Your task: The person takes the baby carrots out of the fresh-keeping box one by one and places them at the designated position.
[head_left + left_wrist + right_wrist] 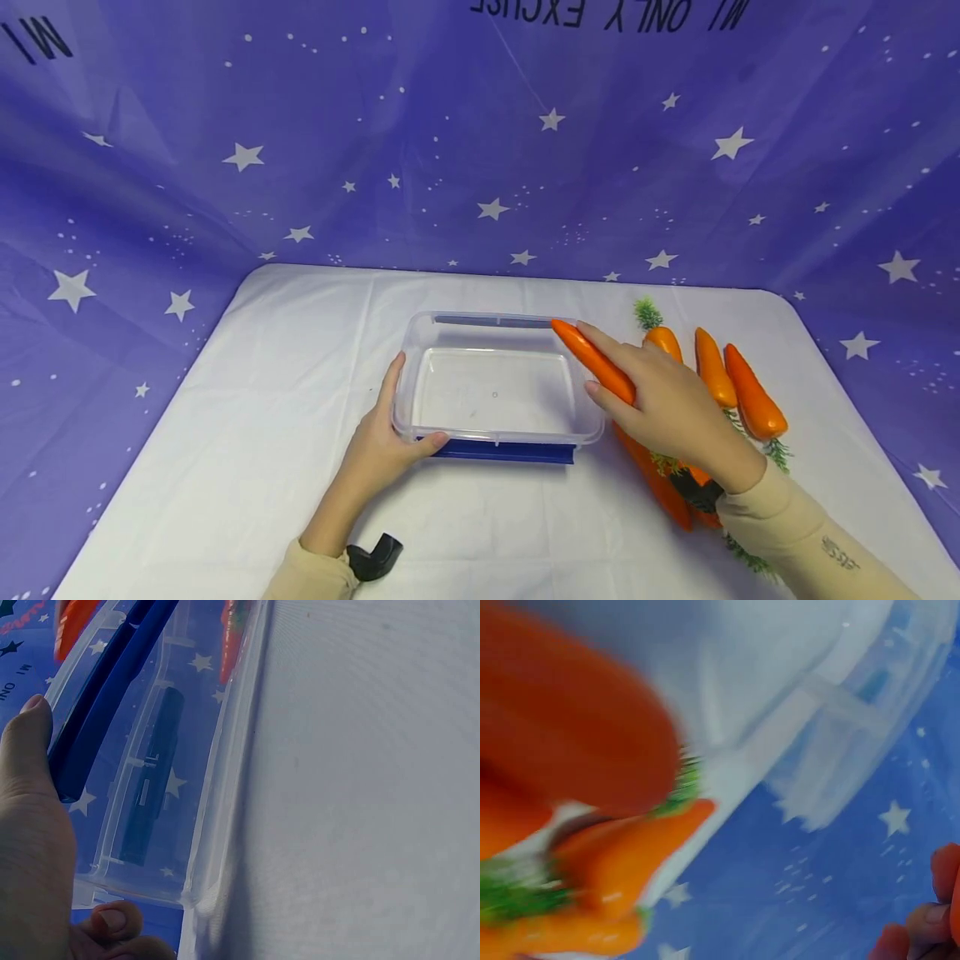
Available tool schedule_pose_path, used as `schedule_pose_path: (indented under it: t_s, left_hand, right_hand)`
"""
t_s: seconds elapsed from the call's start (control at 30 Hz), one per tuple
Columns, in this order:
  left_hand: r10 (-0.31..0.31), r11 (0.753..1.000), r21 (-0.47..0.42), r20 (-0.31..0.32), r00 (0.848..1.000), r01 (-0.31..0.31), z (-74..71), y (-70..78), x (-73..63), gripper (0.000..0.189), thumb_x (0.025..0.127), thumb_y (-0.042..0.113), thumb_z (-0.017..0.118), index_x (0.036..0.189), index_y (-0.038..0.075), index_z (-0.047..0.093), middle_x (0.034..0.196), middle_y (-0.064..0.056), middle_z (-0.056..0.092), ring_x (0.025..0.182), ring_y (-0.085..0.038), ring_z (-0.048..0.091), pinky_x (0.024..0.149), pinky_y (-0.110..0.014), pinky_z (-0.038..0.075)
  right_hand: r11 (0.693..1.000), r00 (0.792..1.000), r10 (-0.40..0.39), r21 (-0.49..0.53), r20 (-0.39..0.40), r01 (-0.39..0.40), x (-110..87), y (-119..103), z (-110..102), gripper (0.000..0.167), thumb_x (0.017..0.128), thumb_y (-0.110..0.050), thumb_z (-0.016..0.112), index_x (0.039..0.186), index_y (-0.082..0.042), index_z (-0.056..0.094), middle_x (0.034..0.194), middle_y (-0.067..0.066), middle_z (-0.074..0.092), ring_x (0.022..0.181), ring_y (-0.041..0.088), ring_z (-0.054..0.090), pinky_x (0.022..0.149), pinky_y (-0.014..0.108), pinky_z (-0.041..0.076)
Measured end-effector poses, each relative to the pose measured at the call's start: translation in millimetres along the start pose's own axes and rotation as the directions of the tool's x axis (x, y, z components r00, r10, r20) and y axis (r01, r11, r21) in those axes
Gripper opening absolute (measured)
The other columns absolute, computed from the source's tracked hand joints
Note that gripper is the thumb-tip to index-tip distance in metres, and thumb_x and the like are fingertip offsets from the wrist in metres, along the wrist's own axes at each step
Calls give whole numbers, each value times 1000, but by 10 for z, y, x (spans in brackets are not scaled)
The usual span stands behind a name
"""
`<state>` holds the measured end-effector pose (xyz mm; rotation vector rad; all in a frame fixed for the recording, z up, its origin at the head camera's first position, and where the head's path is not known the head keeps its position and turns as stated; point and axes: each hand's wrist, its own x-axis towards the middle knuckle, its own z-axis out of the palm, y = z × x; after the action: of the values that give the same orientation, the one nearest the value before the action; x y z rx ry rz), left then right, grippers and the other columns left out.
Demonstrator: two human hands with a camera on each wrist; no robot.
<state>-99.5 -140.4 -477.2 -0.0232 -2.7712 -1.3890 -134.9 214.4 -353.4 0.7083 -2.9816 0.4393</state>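
A clear plastic food container (480,434) with blue side latches (502,452) stands on the table without a lid, its inside bare. At its near left corner, my left hand (378,454) grips it. The thumb lies over the front rim, and the fingers are along the left wall. In the left wrist view, the thumb (28,742) rests by the blue latch. My right hand (667,400) holds an orange carrot (596,362) over the container's right rim, the pointed end towards the far side. Only fingertips (930,922) and an orange edge show in the right wrist view.
More carrots with green tops lie to the right: two (715,371) (753,396) beyond the right hand, one (663,340) behind it, and others (660,492) partly under the right forearm. A white cloth (262,442) covers the table. A purple star-patterned curtain (420,150) stands behind.
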Motion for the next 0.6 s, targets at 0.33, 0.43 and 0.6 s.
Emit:
schedule_pose_path:
  t_s: [0.33, 0.43, 0.6]
  left_hand:
    - [-14, 1000, 2, 2, 1000, 14, 11, 1, -1, 120, 66, 57, 86, 155, 51, 6, 138, -23, 57, 116, -36, 61, 94, -59, 48]
    - [-16, 1000, 4, 3, 1000, 16, 10, 0, -4, 119, 67, 57, 85, 155, 50, 5, 137, -24, 57, 115, -37, 61, 93, -59, 48]
    - [-10, 1000, 4, 2, 1000, 10, 10, -9, 0, 119, 67, 56, 85, 155, 50, 5, 135, -23, 58, 114, -36, 62, 92, -59, 48]
  right_hand:
    - [973, 970, 229, 2, 85, -230, -598, 539, -32, 73, 97, -58, 51, 158, -43, 12, 77, -2, 61, 64, 17, 57, 53, 36, 45]
    - [946, 937, 322, 0, 136, -325, -763, 713, -17, 78, 96, -61, 49, 158, -41, 7, 74, 2, 58, 67, 19, 57, 52, 38, 43]
    - [898, 878, 428, 3, 213, -439, -1028, 1018, 54, 81, 98, -62, 44, 160, -33, -1, 94, 26, 66, 74, 36, 64, 52, 47, 47]
